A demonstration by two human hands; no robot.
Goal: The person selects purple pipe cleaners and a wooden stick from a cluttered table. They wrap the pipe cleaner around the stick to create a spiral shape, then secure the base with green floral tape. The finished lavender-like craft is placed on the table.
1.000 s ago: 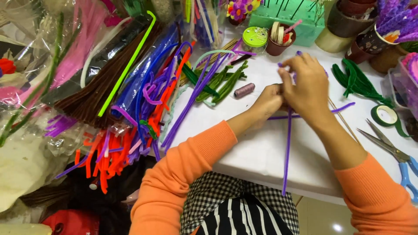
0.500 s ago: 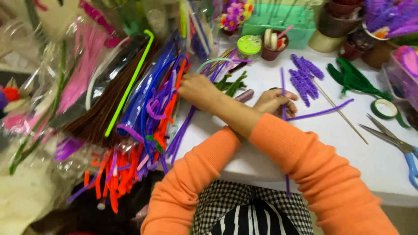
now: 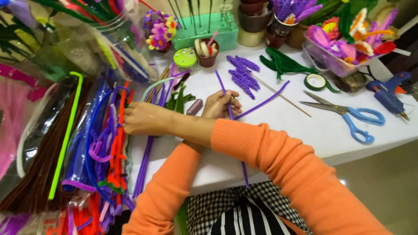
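My arms are crossed in orange sleeves. My right hand (image 3: 139,117) reaches left across my body into a heap of coloured pipe cleaners (image 3: 98,148), its fingertips buried among purple and orange ones. My left hand (image 3: 222,104) rests on the white table (image 3: 313,135) and pinches long purple pipe cleaners (image 3: 220,82). One strand points up the table, one bends off to the right, and an end hangs over the table's front edge. A small mauve spool (image 3: 194,106) lies just left of that hand.
Blue-handled scissors (image 3: 348,114), a blue glue gun (image 3: 387,93), a green tape roll (image 3: 314,81), a thin wooden stick (image 3: 283,96), a purple fuzzy flower spike (image 3: 241,74) and green pipe cleaners (image 3: 283,63) lie to the right. A green foam block (image 3: 204,30), pots and a tray of craft flowers (image 3: 335,61) line the back.
Both hands were together on the purple strands a second ago. My right hand has since let go and swung left over my left arm into the pipe cleaner heap.
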